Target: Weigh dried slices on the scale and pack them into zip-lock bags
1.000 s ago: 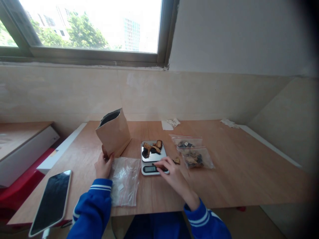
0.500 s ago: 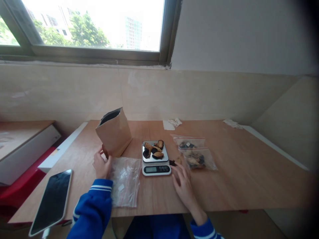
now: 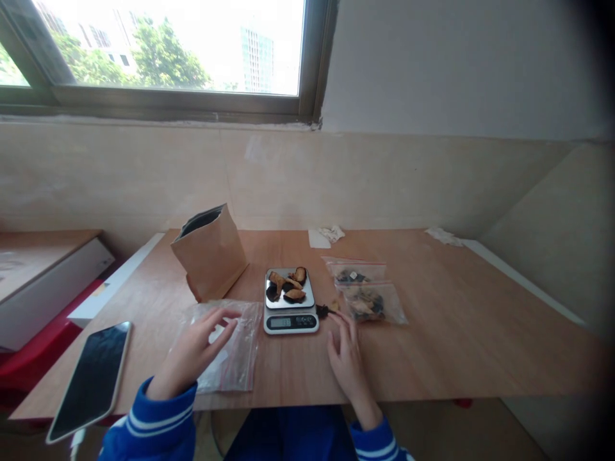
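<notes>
The left hand (image 3: 195,352) is open and grips nothing, its fingers spread over a clear zip bag (image 3: 230,358) on the near side of the bench (image 3: 456,339). The right hand (image 3: 346,365) is also open and empty, its fingertips (image 3: 337,318) just short of a loose dark piece (image 3: 323,311) beside a kitchen scale (image 3: 291,322). The scale's tray carries dried slices (image 3: 288,286). Two filled zip bags (image 3: 369,304) (dark pieces inside both) lie to its far right; a brown paper bag (image 3: 210,254) stands open to its left.

Kitchen scale (image 3: 291,323) blocking the right hand (image 3: 346,365)
</notes>
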`<control>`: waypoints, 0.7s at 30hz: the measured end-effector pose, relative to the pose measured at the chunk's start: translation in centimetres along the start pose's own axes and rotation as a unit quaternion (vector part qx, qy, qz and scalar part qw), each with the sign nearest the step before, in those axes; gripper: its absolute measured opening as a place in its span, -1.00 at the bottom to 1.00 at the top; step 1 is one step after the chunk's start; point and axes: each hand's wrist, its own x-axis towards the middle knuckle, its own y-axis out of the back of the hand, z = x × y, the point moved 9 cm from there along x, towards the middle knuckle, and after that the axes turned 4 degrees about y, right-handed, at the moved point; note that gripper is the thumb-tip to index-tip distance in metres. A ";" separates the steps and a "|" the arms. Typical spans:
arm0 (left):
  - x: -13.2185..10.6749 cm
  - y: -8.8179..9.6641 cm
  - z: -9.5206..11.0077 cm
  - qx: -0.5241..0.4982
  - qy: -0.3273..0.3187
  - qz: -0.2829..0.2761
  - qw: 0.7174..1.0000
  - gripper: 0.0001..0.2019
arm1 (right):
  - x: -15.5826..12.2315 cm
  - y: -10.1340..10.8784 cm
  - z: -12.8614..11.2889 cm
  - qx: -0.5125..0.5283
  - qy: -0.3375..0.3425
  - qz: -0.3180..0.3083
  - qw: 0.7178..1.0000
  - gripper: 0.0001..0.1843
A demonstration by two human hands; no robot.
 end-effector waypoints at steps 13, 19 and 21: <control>-3.0 -7.9 -2.4 0.097 0.013 -0.068 0.993 -0.53 | 0.5 -2.5 1.6 -0.086 0.006 -0.053 0.995 -0.51; -3.0 -7.0 -2.7 0.091 0.013 0.003 0.996 -0.71 | 0.0 -1.9 2.0 -0.112 -0.021 -0.009 0.993 -0.49; -3.0 -6.9 -2.9 0.088 0.014 0.029 0.996 -0.73 | 0.0 -1.3 1.6 -0.102 -0.018 -0.001 0.995 -0.50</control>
